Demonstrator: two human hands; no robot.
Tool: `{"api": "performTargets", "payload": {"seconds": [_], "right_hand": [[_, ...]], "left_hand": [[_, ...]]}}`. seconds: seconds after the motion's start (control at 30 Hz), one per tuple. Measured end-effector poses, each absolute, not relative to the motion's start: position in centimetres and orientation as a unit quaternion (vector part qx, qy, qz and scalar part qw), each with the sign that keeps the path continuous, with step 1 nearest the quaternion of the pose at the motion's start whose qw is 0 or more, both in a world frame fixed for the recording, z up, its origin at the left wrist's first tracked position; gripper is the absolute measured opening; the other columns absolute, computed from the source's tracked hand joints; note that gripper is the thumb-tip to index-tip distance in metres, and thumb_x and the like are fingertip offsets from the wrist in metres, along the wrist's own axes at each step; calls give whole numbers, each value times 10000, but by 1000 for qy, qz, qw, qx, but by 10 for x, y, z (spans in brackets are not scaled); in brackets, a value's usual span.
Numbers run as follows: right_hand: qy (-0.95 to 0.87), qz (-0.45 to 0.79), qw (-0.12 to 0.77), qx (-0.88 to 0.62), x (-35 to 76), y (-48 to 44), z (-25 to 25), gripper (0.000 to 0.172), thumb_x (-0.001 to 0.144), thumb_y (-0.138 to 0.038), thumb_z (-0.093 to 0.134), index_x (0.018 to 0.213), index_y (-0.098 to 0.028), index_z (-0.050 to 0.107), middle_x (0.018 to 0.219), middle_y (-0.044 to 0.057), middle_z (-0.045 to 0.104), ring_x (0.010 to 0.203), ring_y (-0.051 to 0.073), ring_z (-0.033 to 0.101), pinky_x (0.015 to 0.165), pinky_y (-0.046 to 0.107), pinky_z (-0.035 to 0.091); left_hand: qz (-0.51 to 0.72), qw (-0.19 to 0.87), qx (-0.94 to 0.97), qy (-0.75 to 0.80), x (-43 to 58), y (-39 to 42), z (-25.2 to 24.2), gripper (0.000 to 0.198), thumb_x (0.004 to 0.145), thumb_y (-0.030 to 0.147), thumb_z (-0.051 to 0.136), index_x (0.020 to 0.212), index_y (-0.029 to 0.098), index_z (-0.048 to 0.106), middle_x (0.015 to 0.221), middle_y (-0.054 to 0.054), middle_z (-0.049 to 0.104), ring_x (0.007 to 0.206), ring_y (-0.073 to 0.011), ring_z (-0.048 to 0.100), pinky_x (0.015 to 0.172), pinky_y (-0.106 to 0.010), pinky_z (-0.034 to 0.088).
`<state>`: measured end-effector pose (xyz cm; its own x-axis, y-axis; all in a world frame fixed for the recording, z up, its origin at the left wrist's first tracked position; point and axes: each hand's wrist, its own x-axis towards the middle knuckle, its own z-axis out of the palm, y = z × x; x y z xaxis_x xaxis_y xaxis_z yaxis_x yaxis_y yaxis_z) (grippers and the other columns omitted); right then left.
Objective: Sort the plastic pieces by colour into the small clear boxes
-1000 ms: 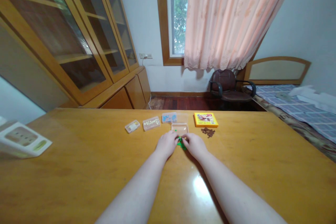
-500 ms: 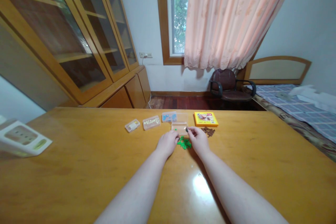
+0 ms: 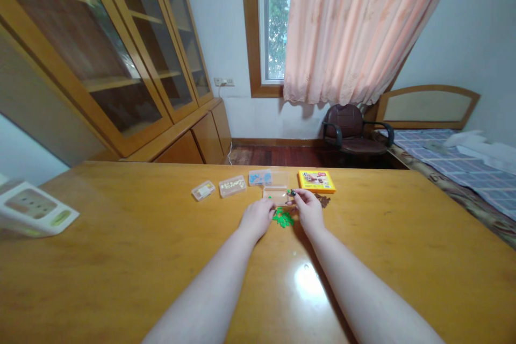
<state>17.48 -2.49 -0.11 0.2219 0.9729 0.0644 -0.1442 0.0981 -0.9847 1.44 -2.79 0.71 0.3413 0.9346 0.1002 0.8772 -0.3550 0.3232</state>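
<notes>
A heap of small green pieces [image 3: 283, 217] lies on the table between my two hands. Just beyond it is a clear plastic box [image 3: 276, 188], with a green bit near its left side. My left hand [image 3: 258, 218] rests by the box's near left corner, left of the heap. Its fingers are curled together, and whatever they hold is hidden. At the box's right side, my right hand [image 3: 309, 212] has thumb and index finger bent in a pinch, with a small green piece [image 3: 288, 191] at the fingertips.
Clear boxes with blue pieces [image 3: 259, 177] and pale pieces [image 3: 233, 186] stand farther back, beside a smaller case [image 3: 203, 191]. A yellow box [image 3: 316, 181] lies at the back right, with brown pieces [image 3: 323, 200] before it. A white container [image 3: 36, 208] stands far left.
My right hand has shifted slightly at the box's right side, and a green piece now shows at its fingertips. My left hand has barely moved.
</notes>
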Motion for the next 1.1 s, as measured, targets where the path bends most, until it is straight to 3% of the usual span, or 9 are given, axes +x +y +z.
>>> {"api": "performTargets", "payload": {"seconds": [0.2,0.33,0.47,0.63,0.77,0.9,1.1], "right_hand": [[-473,415,561,-538,178,-24,-7,358,712,-437,592,909,-139,609,655,46,645,578,174,604,497,259,457],[-514,337,529,-585,182,-20,-13,330,739,-401,557,901,-128,645,788,79,681,650,171,599,586,273,472],[-529,331,508,-593,183,-19,-14,390,759,-389,542,1032,-133,654,859,77,690,652,155,590,610,268,474],[-569,343,439,-605,181,-22,-11,442,771,-362,524,1146,-149,622,627,12,632,518,136,532,540,253,436],[-608,281,423,-610,182,-26,-6,348,794,-348,484,1015,-152,668,725,37,662,603,149,560,587,250,427],[-678,233,312,-623,178,-34,2,278,819,-357,467,816,-182,683,691,28,661,631,152,569,571,230,380],[-714,193,199,-643,172,-42,12,249,831,-309,469,950,-232,673,794,30,690,701,154,604,612,224,378]], "left_hand": [[132,114,809,561,14,-27,7,147,837,229,508,926,237,625,982,-31,625,904,-176,583,779,-267,433],[130,115,812,558,14,-27,6,144,850,241,494,905,231,627,972,-39,620,896,-179,581,775,-276,435],[126,119,806,566,14,-27,6,130,853,243,506,875,224,632,960,-41,619,890,-177,585,773,-272,433],[127,114,811,559,14,-26,6,109,842,227,532,869,222,637,943,-37,625,881,-176,586,770,-270,431],[161,105,817,544,13,-25,6,124,847,223,524,858,214,647,899,-34,627,858,-171,582,764,-269,434],[247,122,791,546,11,-22,5,153,860,228,508,907,208,653,917,-31,629,876,-158,576,800,-263,439],[317,150,748,564,7,-14,-2,148,855,198,508,895,192,650,914,-33,627,876,-149,584,841,-269,462]]}}
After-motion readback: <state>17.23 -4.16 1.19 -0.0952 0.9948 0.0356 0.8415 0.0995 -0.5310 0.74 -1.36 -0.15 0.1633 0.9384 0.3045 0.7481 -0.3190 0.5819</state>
